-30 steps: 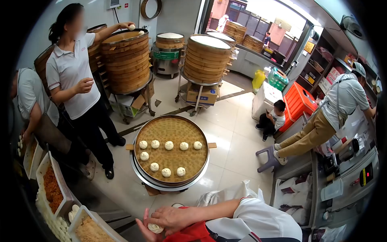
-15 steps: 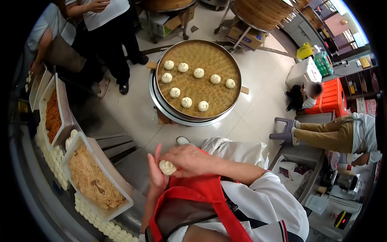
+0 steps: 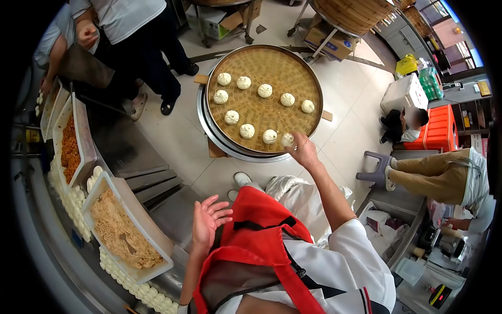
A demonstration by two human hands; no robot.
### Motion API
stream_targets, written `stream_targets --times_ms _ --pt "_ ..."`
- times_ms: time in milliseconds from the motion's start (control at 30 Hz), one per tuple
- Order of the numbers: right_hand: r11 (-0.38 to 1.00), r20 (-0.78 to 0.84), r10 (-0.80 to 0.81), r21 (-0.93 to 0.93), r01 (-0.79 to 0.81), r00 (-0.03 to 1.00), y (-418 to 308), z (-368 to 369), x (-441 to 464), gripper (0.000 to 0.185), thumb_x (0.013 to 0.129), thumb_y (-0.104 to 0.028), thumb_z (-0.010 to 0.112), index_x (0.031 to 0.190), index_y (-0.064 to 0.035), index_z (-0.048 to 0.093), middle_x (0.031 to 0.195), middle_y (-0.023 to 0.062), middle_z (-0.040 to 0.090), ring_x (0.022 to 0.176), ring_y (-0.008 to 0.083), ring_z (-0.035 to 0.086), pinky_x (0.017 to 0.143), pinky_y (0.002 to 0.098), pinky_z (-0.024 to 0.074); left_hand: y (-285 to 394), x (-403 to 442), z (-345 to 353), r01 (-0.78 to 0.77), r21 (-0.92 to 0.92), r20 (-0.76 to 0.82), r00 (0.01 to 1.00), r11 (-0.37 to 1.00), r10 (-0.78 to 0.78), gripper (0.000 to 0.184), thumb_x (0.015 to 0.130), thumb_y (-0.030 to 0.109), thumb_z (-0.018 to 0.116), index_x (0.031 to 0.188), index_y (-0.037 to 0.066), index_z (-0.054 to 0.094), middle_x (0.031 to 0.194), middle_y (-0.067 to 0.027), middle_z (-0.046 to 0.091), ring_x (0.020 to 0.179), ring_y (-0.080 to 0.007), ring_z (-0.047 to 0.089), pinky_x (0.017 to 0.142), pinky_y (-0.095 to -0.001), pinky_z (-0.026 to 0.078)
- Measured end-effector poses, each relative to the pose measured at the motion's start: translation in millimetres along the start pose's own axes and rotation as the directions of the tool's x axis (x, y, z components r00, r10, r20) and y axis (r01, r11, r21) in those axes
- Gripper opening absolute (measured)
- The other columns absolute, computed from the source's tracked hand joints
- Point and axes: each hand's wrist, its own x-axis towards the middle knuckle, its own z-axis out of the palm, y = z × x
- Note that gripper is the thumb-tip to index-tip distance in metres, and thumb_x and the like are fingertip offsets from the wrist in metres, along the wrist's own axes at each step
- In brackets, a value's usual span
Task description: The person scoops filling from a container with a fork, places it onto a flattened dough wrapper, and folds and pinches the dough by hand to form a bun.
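Observation:
My right hand (image 3: 304, 150) is at the near right rim of a round steamer tray (image 3: 272, 60), its fingers closed around a white pleated bun (image 3: 287, 139). That bun is just inside the rim, slightly blurred; whether it touches the mat cannot be told. Several similar buns, among them one bun (image 3: 269, 136) close to my hand, sit on the woven mat in a loose curve. In front of the red apron (image 3: 261, 209), my left hand (image 3: 208, 219) hangs open with its palm up and fingers apart, holding nothing.
On the left counter stand a tub of pale filling (image 3: 123, 230) with a utensil in it and a tub of reddish filling (image 3: 70, 146). Rows of dough pieces (image 3: 130, 282) lie alongside. People stand at upper left and right. A purple stool (image 3: 374, 167) is on the floor.
My right hand has left my left hand and reached forward with the bun to the tray. The left hand, which was cupping the bun, is now empty. The view has shifted slightly.

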Motion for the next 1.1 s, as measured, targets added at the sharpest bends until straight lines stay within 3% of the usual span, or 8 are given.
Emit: stream_targets --times_ms 233,400,800,900,1000,1100 --pt "0.999 -0.129 0.039 -0.015 -0.042 0.991 47.1 43.9 40.2 0.052 0.076 -0.016 0.074 0.123 -0.0044 0.057 0.108 0.0194 0.064 0.104 0.0383 0.062 0.09 0.0456 0.0503 -0.6 1.9 5.6 0.049 0.052 -0.024 0.999 0.997 -0.048 0.063 0.106 0.051 0.028 0.138 -0.001 0.042 0.121 -0.0226 0.059 0.104 -0.0293 0.064 0.088 -0.0403 0.054" --pt "0.995 -0.158 0.057 -0.072 -0.069 0.986 66.3 77.3 45.9 0.055 0.072 -0.012 0.073 0.123 -0.0049 0.055 0.108 0.0178 0.063 0.104 0.0373 0.061 0.091 0.0445 0.0506 -4.5 3.8 5.8 0.052 0.09 -0.052 0.998 0.995 -0.048 0.049 0.106 0.038 0.037 0.135 0.0 0.046 0.12 -0.0211 0.061 0.102 -0.0281 0.065 0.085 -0.0384 0.055" --pt "0.999 -0.035 0.036 -0.031 -0.037 0.999 73.7 53.4 44.4 0.077 0.069 -0.013 0.077 0.14 -0.0074 0.046 0.123 0.0188 0.061 0.113 0.0373 0.059 0.098 0.0431 0.0488 -5.0 8.0 9.2 0.086 0.09 -0.063 0.995 0.992 -0.081 0.035 0.106 0.021 0.044 0.133 0.0 0.049 0.117 -0.0195 0.064 0.099 -0.025 0.067 0.083 -0.0359 0.056" --pt "0.988 -0.08 -0.112 -0.112 0.102 0.99 67.1 46.8 44.5 0.079 0.069 -0.012 0.077 0.141 -0.0091 0.045 0.124 0.0187 0.06 0.114 0.0372 0.058 0.099 0.0432 0.0477 -5.0 9.7 8.6 0.097 0.086 -0.073 0.993 0.992 -0.091 0.033 0.105 0.019 0.047 0.132 0.0 0.05 0.116 -0.0185 0.064 0.099 -0.024 0.067 0.082 -0.0349 0.057" --pt "0.978 -0.007 -0.126 -0.169 0.123 0.992 63.1 48.2 49.7 0.078 0.068 -0.011 0.077 0.14 -0.0108 0.047 0.125 0.0188 0.06 0.114 0.0363 0.058 0.1 0.0428 0.0472 -5.5 10.5 8.1 0.097 0.083 -0.079 0.993 0.992 -0.091 0.033 0.104 0.017 0.049 0.131 -0.001 0.051 0.116 -0.018 0.065 0.098 -0.0234 0.067 0.081 -0.0344 0.057" --pt "0.998 0.096 0.009 -0.059 -0.004 0.995 71.5 55.3 59.8 0.073 0.07 -0.015 0.078 0.138 -0.0117 0.052 0.125 0.0194 0.061 0.114 0.0355 0.059 0.1 0.043 0.0472 -5.5 11.2 8.3 0.093 0.093 -0.077 0.993 0.991 -0.086 0.033 0.103 0.018 0.051 0.131 0.001 0.051 0.115 -0.0173 0.065 0.098 -0.0241 0.067 0.083 -0.0353 0.056"
